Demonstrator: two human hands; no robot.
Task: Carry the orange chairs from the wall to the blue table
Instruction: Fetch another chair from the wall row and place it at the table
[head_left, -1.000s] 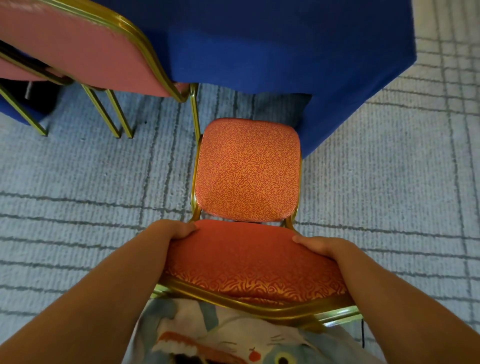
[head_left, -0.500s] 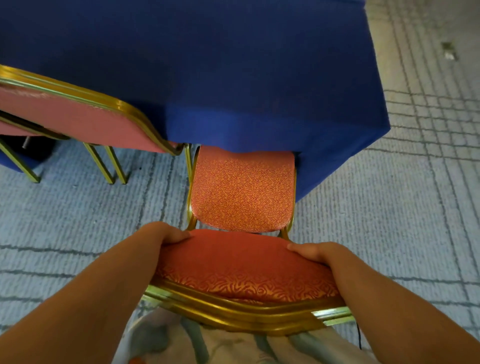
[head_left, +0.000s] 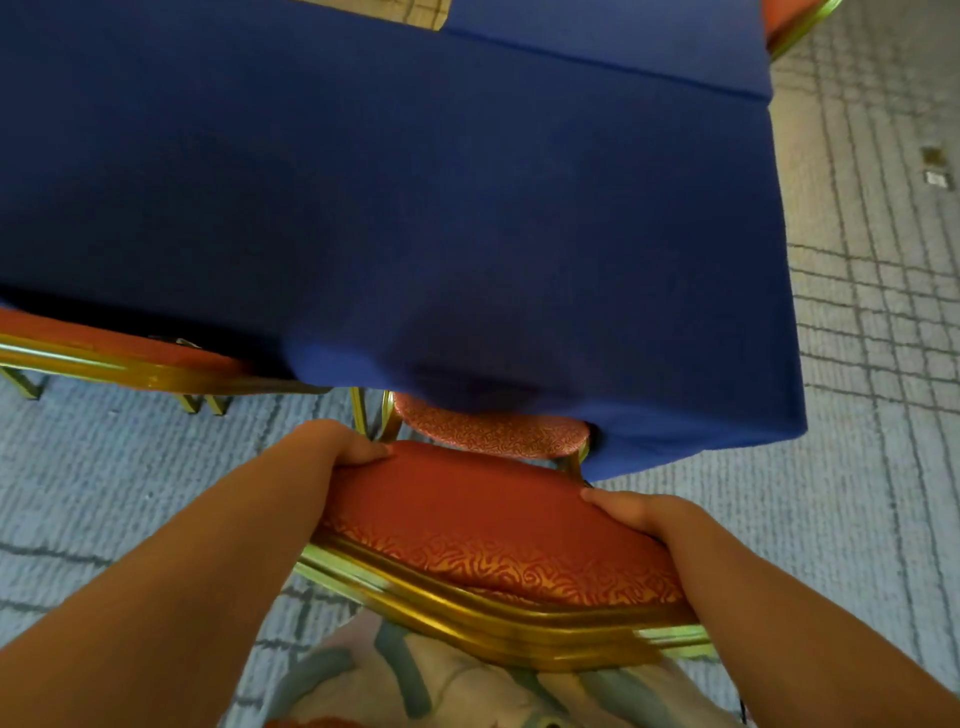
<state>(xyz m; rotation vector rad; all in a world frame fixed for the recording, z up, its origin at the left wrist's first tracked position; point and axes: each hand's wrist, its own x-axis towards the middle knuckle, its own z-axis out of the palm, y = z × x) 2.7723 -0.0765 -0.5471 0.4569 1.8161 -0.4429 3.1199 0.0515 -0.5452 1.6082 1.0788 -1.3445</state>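
Observation:
An orange chair with a gold metal frame stands right in front of me, its patterned seat mostly hidden under the hanging cloth of the blue table. My left hand grips the left end of the padded backrest. My right hand grips the right end. Only a narrow strip of the seat shows between the backrest and the cloth.
A second orange chair stands at the table to the left, its backrest close to mine. Part of another orange chair shows at the top right corner. Grey-blue lined carpet spreads to the right of the table.
The chair has slid forward under the blue tablecloth, so much less of its seat shows. Both hands keep the same hold on the backrest.

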